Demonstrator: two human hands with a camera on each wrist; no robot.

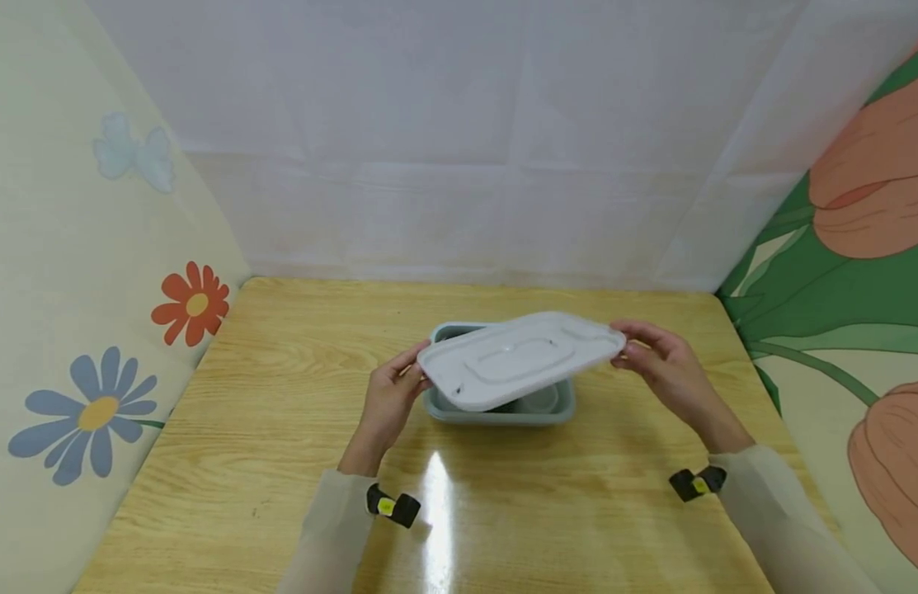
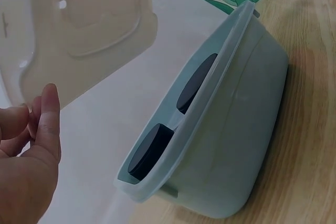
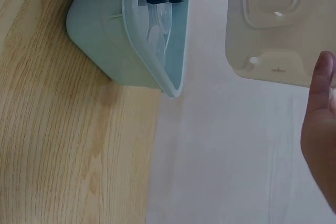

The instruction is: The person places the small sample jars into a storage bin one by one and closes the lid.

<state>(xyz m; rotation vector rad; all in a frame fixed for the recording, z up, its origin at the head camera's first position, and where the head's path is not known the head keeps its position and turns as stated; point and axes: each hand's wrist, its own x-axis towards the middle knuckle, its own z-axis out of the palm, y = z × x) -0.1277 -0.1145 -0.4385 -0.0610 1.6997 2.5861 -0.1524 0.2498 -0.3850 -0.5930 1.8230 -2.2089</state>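
Observation:
A white lid is held up and tilted above a pale blue-green plastic box, covering part of its opening in the head view. My left hand pinches the lid's left end. At the opposite end, my right hand grips the lid's corner between thumb and fingers. Inside the box, two dark round-topped items show in the left wrist view. Clear round pieces lie beside dark ones in the right wrist view; their kind cannot be told.
The box stands on a wood-grain table. Behind the table hangs a white cloth. Flower-printed panels flank it on the left and right. Each wrist wears a black band with a small camera.

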